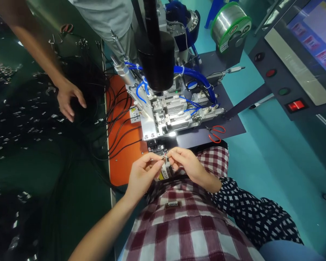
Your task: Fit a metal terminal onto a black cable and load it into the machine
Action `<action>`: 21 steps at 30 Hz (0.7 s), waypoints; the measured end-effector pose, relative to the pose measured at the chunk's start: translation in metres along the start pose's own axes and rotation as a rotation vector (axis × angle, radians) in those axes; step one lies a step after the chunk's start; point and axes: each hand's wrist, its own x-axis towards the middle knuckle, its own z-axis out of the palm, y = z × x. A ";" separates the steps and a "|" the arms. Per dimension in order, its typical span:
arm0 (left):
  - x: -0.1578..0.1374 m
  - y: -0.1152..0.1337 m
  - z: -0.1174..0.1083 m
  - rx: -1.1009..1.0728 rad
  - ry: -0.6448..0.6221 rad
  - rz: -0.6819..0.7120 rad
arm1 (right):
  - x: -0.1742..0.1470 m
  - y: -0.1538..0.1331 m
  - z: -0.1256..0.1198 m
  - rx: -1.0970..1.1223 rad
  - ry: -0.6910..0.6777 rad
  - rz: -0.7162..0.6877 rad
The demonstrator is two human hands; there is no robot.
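My left hand [143,173] and my right hand [188,165] meet in front of the machine, thumb and forefinger of each pinched together. Between their fingertips is something tiny, too small to name. Just below and behind the fingers sits a metal block with a label [165,173], partly covered by my hands. Beyond them stands the metal machine [174,116] with cylinders and blue air tubes. Several black cables [122,134] lie over the orange board [118,170], to the left of the machine.
Red-handled cutters [216,133] lie on the dark base plate [190,141]. A solder wire spool [230,29] stands at the back, a control panel [285,79] at right. Another person's hand [69,98] hovers over the dark table [78,203], which bears scattered small metal parts.
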 end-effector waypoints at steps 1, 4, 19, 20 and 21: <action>0.000 0.001 0.000 0.032 0.012 0.019 | -0.002 0.001 0.000 -0.047 0.020 -0.054; 0.000 0.003 -0.001 0.118 0.040 0.088 | -0.007 0.002 0.000 -0.176 0.063 -0.173; 0.000 0.000 0.006 0.201 0.062 0.173 | -0.004 -0.004 0.006 0.060 -0.038 0.008; 0.000 -0.001 0.006 0.203 0.068 0.185 | -0.004 -0.004 0.006 0.082 -0.043 0.026; -0.001 -0.003 0.006 0.211 0.075 0.201 | -0.004 -0.003 0.006 0.097 -0.043 0.034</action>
